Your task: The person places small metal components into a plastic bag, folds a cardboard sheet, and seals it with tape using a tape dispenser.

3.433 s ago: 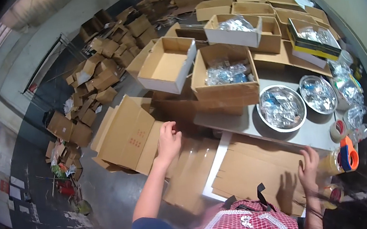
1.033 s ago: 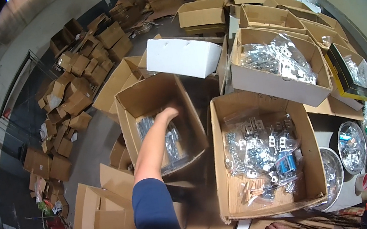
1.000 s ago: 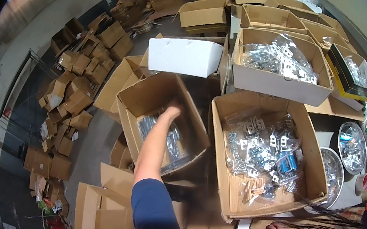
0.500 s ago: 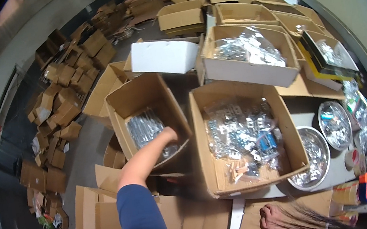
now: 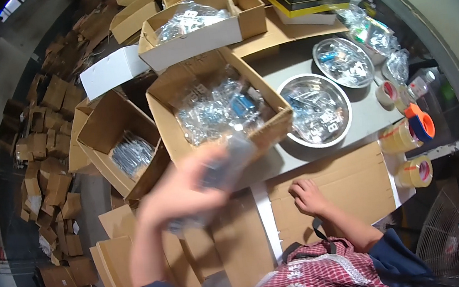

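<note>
My left hand [image 5: 174, 187] is closed on clear plastic packets [image 5: 234, 157] with dark contents, held in front of the middle carton. Motion smears them, so what is inside and how many there are cannot be made out. Similar packets [image 5: 132, 154] lie in the left carton [image 5: 96, 142]. Beyond my left hand, the middle carton [image 5: 169, 114] holds a heap of clear bags of small parts and a blue item [image 5: 243, 104]. My right hand [image 5: 307, 196] rests on a flat cardboard sheet [image 5: 342, 180], fingers slightly bent, with nothing visible in it.
Two round metal bowls [image 5: 346, 120] of bagged parts stand on the grey table [image 5: 268, 164]. Tape rolls [image 5: 418, 172] and an orange-and-blue tape dispenser [image 5: 421, 122] line the right edge. A fan [image 5: 453, 229] stands lower right. More cartons [image 5: 191, 45] fill the back; boxes [image 5: 49, 188] pile at left.
My left hand has come out of the left carton, bringing up plastic packets and moving toward me. The view has shifted, showing more of the near table. My right hand stays on the cardboard.
</note>
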Available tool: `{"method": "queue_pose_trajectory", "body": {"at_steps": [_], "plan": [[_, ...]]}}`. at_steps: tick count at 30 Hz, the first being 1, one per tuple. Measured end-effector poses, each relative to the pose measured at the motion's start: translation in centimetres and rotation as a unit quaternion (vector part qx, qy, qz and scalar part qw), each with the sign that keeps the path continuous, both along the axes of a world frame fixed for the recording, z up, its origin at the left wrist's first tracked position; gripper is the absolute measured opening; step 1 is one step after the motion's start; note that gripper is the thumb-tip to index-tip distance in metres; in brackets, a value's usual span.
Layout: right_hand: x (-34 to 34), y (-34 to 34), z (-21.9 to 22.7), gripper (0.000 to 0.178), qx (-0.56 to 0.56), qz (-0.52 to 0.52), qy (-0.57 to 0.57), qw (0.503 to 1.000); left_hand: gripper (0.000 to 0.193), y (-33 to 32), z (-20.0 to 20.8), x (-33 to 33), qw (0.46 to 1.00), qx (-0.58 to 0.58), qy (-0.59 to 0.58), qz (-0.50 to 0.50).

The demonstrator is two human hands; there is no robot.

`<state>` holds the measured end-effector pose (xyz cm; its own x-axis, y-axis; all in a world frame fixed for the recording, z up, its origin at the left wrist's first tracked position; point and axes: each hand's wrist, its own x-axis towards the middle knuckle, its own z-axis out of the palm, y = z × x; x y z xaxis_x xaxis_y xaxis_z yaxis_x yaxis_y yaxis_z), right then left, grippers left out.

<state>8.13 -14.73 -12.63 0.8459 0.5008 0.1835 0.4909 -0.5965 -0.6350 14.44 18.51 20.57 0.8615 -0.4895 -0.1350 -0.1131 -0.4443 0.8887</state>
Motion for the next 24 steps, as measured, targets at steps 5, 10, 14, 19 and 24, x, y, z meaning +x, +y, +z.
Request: {"method": "queue_pose_trajectory", "body": {"at_steps": [5, 10, 14, 19, 24], "plan": [[0.9, -1.2, -0.4, 0.018, 0.411, -0.156, 0.311, 0.842, 0.048, -16.1, -16.0, -5.8, 0.961, 0.167, 0.014, -0.219], [2.3, -9.5, 2.9, 0.027, 0.272, -0.201, 0.179, 0.924, 0.056, -24.4, -31.8, -10.6, 0.975, 0.103, -0.134, -0.143], [4.8, -10.7, 15.1, 0.035, 0.15, -0.128, 0.015, 0.98, 0.068, -26.4, -31.4, -11.8, 0.962, 0.173, -0.17, -0.129], [7.8, -2.2, 26.8, 0.041, 0.142, 0.011, -0.207, 0.968, 0.065, -23.3, -31.0, -9.8, 0.958, 0.182, -0.218, -0.028], [11.6, 8.2, 28.6, 0.028, 0.002, 0.117, -0.395, 0.911, 0.042, -14.5, -27.5, -8.1, 0.953, 0.127, -0.177, 0.212]]}}
